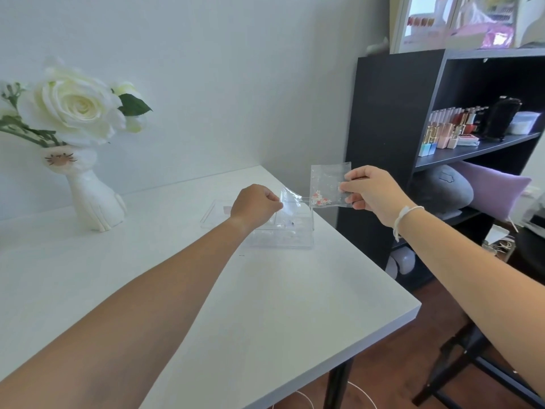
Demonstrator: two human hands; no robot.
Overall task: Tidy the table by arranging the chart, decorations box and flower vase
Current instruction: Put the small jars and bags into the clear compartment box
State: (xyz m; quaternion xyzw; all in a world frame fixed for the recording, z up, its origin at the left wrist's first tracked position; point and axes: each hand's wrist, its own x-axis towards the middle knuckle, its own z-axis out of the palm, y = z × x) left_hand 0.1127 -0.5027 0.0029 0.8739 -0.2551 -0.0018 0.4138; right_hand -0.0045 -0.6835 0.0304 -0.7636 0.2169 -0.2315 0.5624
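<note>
Box: my clear decorations box (277, 231) sits on the table (265, 305), compartments' contents unclear.
Left hand (255, 203): pinching 1 crumpled clear bag (290, 199).
Right hand (373, 191): pinching 1 clear packet (327, 184) holding pink-white bits.
Vase: flower vase (94, 199) holds white roses.

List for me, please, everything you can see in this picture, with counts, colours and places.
table: one, white, fills the foreground
flower vase: one, white, hand-shaped with a cat face, back left of the table, holding white roses
decorations box: one, clear, compartmented, on the table near its right edge
small bags: two, clear; one with pink and white bits, held upright, one over the box
shelf unit: one, black, right of the table
polish bottles: many, mixed colours, on a shelf
cushions: grey and lilac, lower shelf
left hand: grip on the bag over the box
right hand: grip on the upright bag
</note>
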